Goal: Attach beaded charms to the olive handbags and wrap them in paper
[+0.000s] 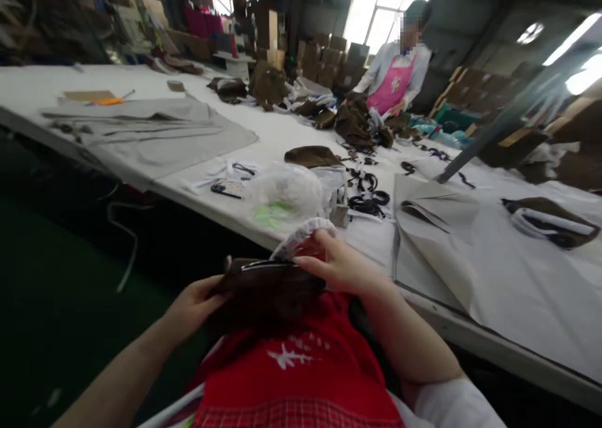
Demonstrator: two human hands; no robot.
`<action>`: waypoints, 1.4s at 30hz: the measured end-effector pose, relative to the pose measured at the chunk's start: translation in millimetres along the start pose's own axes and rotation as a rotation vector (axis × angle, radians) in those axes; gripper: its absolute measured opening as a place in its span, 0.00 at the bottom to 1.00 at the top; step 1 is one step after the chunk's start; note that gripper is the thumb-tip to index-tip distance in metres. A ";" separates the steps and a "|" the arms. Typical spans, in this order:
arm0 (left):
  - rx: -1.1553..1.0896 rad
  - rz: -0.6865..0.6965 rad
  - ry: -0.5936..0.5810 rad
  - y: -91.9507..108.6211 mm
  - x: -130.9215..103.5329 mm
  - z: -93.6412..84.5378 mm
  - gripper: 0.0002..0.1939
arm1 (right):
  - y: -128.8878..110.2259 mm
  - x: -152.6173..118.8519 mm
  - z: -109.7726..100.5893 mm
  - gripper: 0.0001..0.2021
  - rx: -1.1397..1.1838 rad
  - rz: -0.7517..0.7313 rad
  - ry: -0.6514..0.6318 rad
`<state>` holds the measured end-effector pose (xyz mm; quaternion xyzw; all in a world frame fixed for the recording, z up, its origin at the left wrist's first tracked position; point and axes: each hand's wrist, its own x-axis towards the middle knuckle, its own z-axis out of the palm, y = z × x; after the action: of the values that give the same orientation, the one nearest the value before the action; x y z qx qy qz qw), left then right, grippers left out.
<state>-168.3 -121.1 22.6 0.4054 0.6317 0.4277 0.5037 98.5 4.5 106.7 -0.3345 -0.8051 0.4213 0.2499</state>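
A dark brown bag (268,293) with a zipper along its upper edge is held in front of my red apron (301,371). My left hand (195,302) grips the bag at its left end, the thumb on top. At the right end of the opening, my right hand (332,262) has its fingers closed on white crinkled wrapping (305,229), which looks like thin plastic or paper. Part of that wrapping is hidden behind the bag. Just beyond, on the table edge, sits a clear plastic bundle (285,193) with a light green patch.
The long white table (277,130) carries a phone (226,191), black coiled straps (369,202), grey cloth sheets (174,133) and brown bags (313,156). A slanted metal pole (489,130) rises at the right. Across the table stands a person in a pink apron (391,83).
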 end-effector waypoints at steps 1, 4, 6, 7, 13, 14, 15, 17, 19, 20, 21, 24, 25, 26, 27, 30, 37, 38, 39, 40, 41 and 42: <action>-0.028 -0.049 -0.070 -10.4 8.0 3.4 0.22 | 13.7 -0.1 7.4 0.19 -0.048 0.062 -0.070; -0.090 -0.127 -0.169 -30.1 25.9 7.0 0.23 | 43.8 -4.9 28.7 0.20 -0.251 0.101 -0.253; -0.152 -0.138 -0.227 -26.5 33.9 2.3 0.25 | 50.6 -9.0 39.8 0.18 -0.390 0.036 -0.268; -0.192 -0.138 -0.258 -19.6 38.2 -1.5 0.26 | 50.4 -10.2 44.4 0.16 -0.438 0.017 -0.253; 0.176 -0.122 -0.368 49.7 81.4 -5.9 0.27 | 32.2 -5.2 72.0 0.11 -0.542 -0.028 -0.241; 0.369 -0.091 -0.434 58.5 87.6 -0.5 0.24 | 31.1 -3.9 77.1 0.11 -0.535 -0.049 -0.265; 0.564 -0.051 -0.505 64.9 92.3 6.4 0.20 | 31.4 -2.8 82.1 0.10 -0.519 -0.065 -0.287; 0.908 0.017 -0.617 70.5 96.5 21.8 0.14 | 35.3 -1.5 90.2 0.10 -0.470 -0.070 -0.327; 1.165 0.002 -0.640 66.8 97.0 35.0 0.08 | 41.1 -2.1 94.3 0.10 -0.422 -0.046 -0.366; 1.245 -0.026 -0.629 62.3 97.5 39.2 0.07 | 43.4 -3.3 94.6 0.09 -0.405 -0.032 -0.389; 1.285 -0.047 -0.602 56.7 99.1 41.4 0.08 | 44.7 -5.1 94.0 0.09 -0.389 -0.019 -0.418; 1.193 -0.048 -0.390 37.6 110.8 37.9 0.11 | 41.4 -11.5 89.9 0.12 -0.319 -0.009 -0.534; 1.113 -0.055 -0.306 32.1 115.9 34.8 0.12 | 38.9 -12.6 89.0 0.14 -0.278 -0.017 -0.563; 1.011 -0.076 -0.242 27.3 120.5 31.7 0.12 | 36.7 -12.5 88.7 0.16 -0.223 -0.029 -0.587; 0.889 -0.106 -0.204 23.5 124.1 29.0 0.12 | 35.7 -10.9 89.3 0.17 -0.154 -0.042 -0.613; 0.515 -0.181 -0.209 17.2 126.4 24.4 0.14 | 45.5 3.3 96.8 0.13 0.141 0.053 -0.705; 0.238 -0.312 -0.351 14.1 107.7 34.2 0.17 | 102.0 33.9 139.8 0.12 0.485 0.664 -0.511; 0.186 -0.319 -0.393 13.6 104.5 38.1 0.17 | 103.7 32.4 145.5 0.11 0.523 0.681 -0.488; 0.143 -0.318 -0.414 13.0 101.3 42.2 0.17 | 103.4 29.8 150.7 0.10 0.547 0.666 -0.482; 0.123 -0.312 -0.429 12.1 98.2 45.8 0.16 | 102.1 26.5 155.6 0.09 0.574 0.637 -0.446; 0.094 -0.307 -0.416 11.0 95.9 48.8 0.16 | 100.9 23.5 160.1 0.09 0.589 0.636 -0.421; 0.077 -0.299 -0.387 9.7 94.8 51.0 0.15 | 100.9 21.7 164.4 0.07 0.582 0.574 -0.385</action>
<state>-132.9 -22.0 -2.1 0.4007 0.5923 0.2384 0.6571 5.0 -20.8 -61.4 -0.3754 -0.5595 0.7371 0.0523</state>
